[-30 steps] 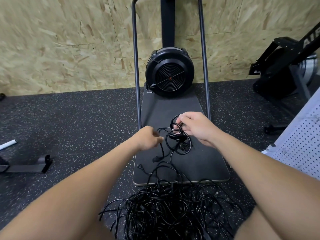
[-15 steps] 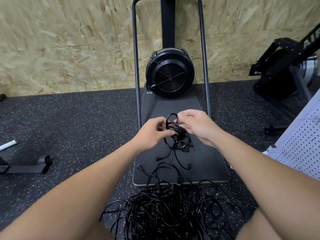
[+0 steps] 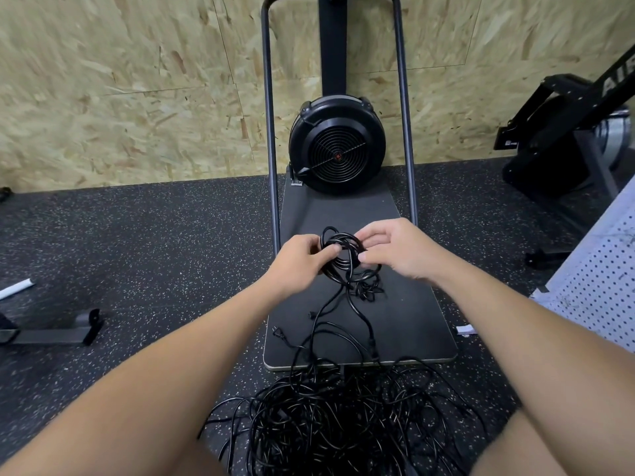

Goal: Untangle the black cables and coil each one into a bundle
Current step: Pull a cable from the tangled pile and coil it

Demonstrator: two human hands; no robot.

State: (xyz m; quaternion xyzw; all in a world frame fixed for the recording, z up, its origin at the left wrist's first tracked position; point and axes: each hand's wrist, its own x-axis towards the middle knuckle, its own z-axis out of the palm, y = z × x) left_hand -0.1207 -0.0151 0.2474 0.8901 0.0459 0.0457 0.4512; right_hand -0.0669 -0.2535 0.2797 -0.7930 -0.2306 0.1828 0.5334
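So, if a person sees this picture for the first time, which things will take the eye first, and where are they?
First, the two hands at the centre: the left hand and the right hand both hold a small coil of black cable above a dark board. Next, the big tangle of black cables on the speckled floor at the bottom. Behind, a round black fan stands before the wooden wall.

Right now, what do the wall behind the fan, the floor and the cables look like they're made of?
Wall: looks like strand board, unfinished, with pressed tan wood flakes showing.
Floor: probably rubber matting, matte black with pale speckles.
Cables: black plastic or rubber jacket, slightly glossy; highlights glint along the strands. The coil held by the left hand and right hand looks the same.
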